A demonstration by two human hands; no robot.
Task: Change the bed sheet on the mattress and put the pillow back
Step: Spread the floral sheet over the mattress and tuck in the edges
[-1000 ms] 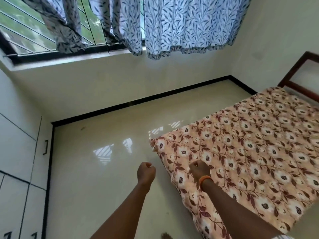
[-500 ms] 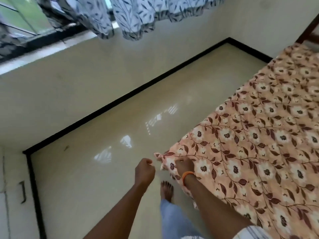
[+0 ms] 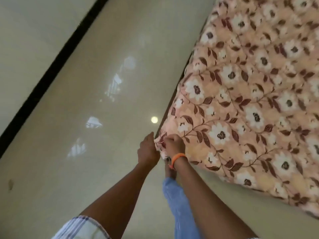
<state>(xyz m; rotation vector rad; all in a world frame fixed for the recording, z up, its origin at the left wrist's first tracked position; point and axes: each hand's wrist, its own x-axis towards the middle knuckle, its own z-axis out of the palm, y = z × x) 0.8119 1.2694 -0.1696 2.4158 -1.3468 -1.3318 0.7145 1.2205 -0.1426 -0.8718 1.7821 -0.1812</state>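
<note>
Gripping the bed sheet (image 3: 241, 100) corner, both hands; glossy floor (image 3: 86, 100) alongside.

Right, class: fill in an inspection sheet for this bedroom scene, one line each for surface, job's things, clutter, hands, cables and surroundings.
Surface: glossy pale floor with window reflections.
Job's things: floral sheet spread over the mattress; no pillow in view.
Clutter: nothing seen.
Hands: left hand and right hand, orange wristband, both at the sheet's near corner; the right pinches the fabric, the left's grip cannot be made out.
Cables: nothing seen.
Surroundings: black skirting along a pale wall; blue trouser leg and a bare foot below the corner.
</note>
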